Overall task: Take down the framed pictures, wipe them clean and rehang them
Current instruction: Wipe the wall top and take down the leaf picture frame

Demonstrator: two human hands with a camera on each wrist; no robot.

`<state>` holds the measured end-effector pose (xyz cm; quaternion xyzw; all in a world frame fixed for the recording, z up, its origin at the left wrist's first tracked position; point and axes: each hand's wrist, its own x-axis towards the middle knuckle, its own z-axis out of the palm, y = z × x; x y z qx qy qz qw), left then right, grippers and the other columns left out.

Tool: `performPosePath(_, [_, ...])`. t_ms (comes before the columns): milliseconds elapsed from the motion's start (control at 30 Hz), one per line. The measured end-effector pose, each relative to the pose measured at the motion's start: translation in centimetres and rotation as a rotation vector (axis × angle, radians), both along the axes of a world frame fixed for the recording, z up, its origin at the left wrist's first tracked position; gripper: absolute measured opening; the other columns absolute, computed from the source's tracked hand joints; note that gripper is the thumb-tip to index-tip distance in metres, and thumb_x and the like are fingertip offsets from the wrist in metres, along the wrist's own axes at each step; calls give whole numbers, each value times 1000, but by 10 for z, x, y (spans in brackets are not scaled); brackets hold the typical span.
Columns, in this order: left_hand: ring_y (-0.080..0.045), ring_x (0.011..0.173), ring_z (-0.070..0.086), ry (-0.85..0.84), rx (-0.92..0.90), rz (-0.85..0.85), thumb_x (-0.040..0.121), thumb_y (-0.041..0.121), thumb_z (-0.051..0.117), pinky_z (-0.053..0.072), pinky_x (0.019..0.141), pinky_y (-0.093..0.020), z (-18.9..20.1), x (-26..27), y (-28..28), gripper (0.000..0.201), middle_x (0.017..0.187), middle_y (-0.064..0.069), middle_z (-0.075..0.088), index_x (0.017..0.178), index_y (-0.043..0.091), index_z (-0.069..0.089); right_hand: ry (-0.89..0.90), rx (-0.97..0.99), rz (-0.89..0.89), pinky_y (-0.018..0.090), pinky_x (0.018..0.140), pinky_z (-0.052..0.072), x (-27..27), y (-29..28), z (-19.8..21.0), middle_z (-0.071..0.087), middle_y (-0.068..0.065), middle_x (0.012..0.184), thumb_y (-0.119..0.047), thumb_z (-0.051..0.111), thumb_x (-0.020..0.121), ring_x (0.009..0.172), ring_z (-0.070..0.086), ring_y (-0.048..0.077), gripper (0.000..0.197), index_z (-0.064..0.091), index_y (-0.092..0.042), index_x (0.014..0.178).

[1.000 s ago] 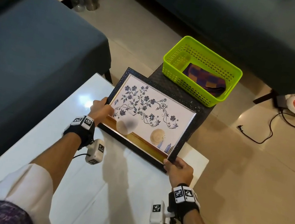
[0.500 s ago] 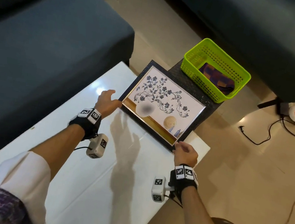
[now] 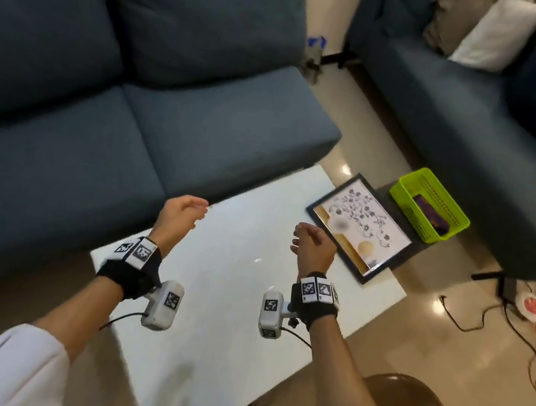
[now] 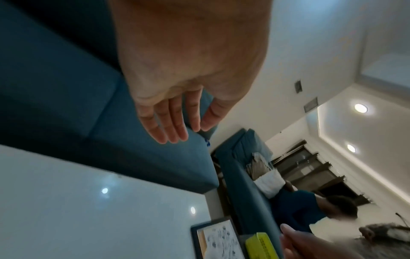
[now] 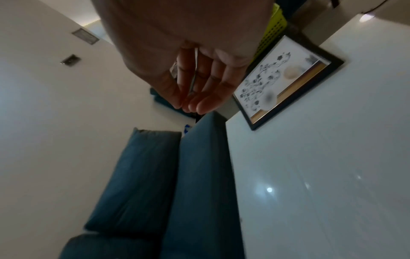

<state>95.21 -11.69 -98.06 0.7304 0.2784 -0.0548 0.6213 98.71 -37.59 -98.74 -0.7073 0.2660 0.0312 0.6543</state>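
Framed picture [image 3: 358, 227] lies flat, glass up, on the far right corner of the white desk [image 3: 223, 265], just beyond the right hand [image 3: 313, 247] and well off to the right of the left hand [image 3: 180, 213]; its far edge runs past the desk corner onto a dark stand, with a green basket [image 3: 430, 205] holding a folded cloth [image 3: 430, 212] just behind it. Neither hand touches the frame. The chief risk, as I judge it, is that overhang: a careless brush from the right hand or a sleeve could slide the frame off the glossy desk top, and the glass would hardly survive the tiled floor (trailing cables there would not help either). Reaching past the frame for the cloth invites the same knock. Both hands hang above the desk with palms turned toward each other, wrists raised; the left has its fingers [image 4: 175, 126] relaxed and nearly straight, holding nothing, and the right has its fingers [image 5: 206, 91] loosely curved and likewise grips nothing.
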Motion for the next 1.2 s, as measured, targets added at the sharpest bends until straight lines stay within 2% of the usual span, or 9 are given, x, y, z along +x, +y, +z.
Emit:
performPosePath(133, [-26,90,70,-76,-17,116,98,-6,54,54,73,-28,79,-115,101,24,98,-15,76,105,5,74,-82,76,120,33,68,59,-77,110,81,73,9,83,-3,67,89,72,66,18,9,75,-6,93])
performPosePath(267, [-28,81,72,-205,73,250,100,-7,55,57,68,-26,175,-221,206,22,92,-17,79,102,0,76,-159,216,293,31,59,50,-140,248,171,67,9,72,1,68,89,63,57,19,8,74,-4,91])
performPosePath(433, [-21,73,74,-385,277,515,100,-5,58,59,66,-25,305,-325,315,27,79,-8,79,88,10,78,-339,331,669,21,56,48,-201,419,297,66,4,69,-1,67,92,58,55,11,6,73,-1,94])
performPosePath(567, [-15,66,70,-609,512,760,98,-3,61,57,65,-26,425,-402,387,28,73,-5,76,82,13,77,-572,404,1014,24,59,51,-252,541,410,70,7,70,-8,69,93,63,60,13,7,74,-6,89])
performPosePath(700, [-17,68,71,-741,754,926,99,7,64,54,67,-32,522,-464,427,25,73,-1,76,80,18,76,-751,453,1207,24,62,55,-299,616,502,74,10,76,-14,70,94,66,66,13,8,75,-11,88])
performPosePath(833, [-17,79,73,-782,955,1092,85,32,67,60,77,-40,605,-511,454,13,81,5,77,84,23,77,-878,498,1304,25,59,56,-338,679,578,75,7,76,-15,71,92,64,68,13,8,76,-12,87])
performPosePath(967, [-4,83,66,-824,1282,1260,88,20,67,48,72,-12,656,-541,453,10,100,7,73,96,21,73,-946,564,1365,30,63,58,-357,731,634,76,6,77,-18,71,90,67,69,14,9,76,-11,87])
performPosePath(1100, [-17,84,64,-866,1685,1290,88,18,63,52,73,-26,691,-572,433,13,99,6,67,97,15,71,-1039,655,1417,30,65,59,-364,790,692,76,3,80,-20,69,92,73,71,16,9,76,-15,89])
performPosePath(1200, [-28,97,59,-737,1992,1390,86,13,65,49,84,-36,721,-599,419,16,107,-3,64,101,12,72,-1055,693,1435,37,75,63,-360,841,727,75,1,86,-28,66,93,83,72,20,9,74,-24,90])
